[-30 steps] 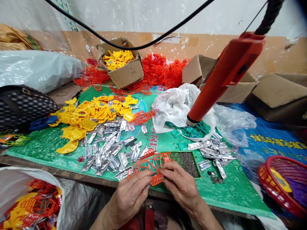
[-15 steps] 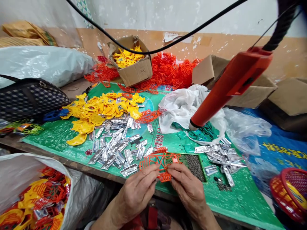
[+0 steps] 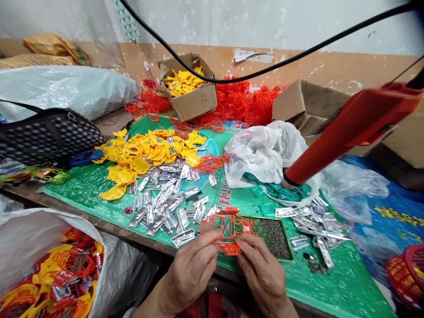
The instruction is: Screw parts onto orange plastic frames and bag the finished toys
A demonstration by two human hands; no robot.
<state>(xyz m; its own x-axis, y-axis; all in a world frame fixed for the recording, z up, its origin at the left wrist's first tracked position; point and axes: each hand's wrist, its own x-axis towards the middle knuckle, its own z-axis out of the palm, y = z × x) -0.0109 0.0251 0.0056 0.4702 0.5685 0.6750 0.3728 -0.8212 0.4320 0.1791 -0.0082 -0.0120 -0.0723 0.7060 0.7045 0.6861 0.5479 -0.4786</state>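
Observation:
Both my hands pinch an orange plastic lattice piece (image 3: 227,226) at the near edge of the green mat (image 3: 86,187). My left hand (image 3: 194,267) grips its left lower side and my right hand (image 3: 261,269) grips its right lower side, fingers closed. Just behind the piece sits a shallow green tray of small dark screws (image 3: 273,232). Silver metal strips (image 3: 165,205) lie in a heap to the left, with yellow plastic pieces (image 3: 149,152) beyond them. More silver strips (image 3: 313,221) lie to the right.
An orange hanging power tool (image 3: 344,134) dangles at right on a black cable. A white plastic bag (image 3: 265,152) holds green parts. A cardboard box of yellow pieces (image 3: 192,92) and an orange lattice pile (image 3: 241,99) stand behind. An open bag of assembled pieces (image 3: 56,274) sits lower left. A red basket (image 3: 406,271) is lower right.
The view has swung left and down, so everything shifts right in frame. My hands keep hold of the orange lattice piece and have turned it slightly.

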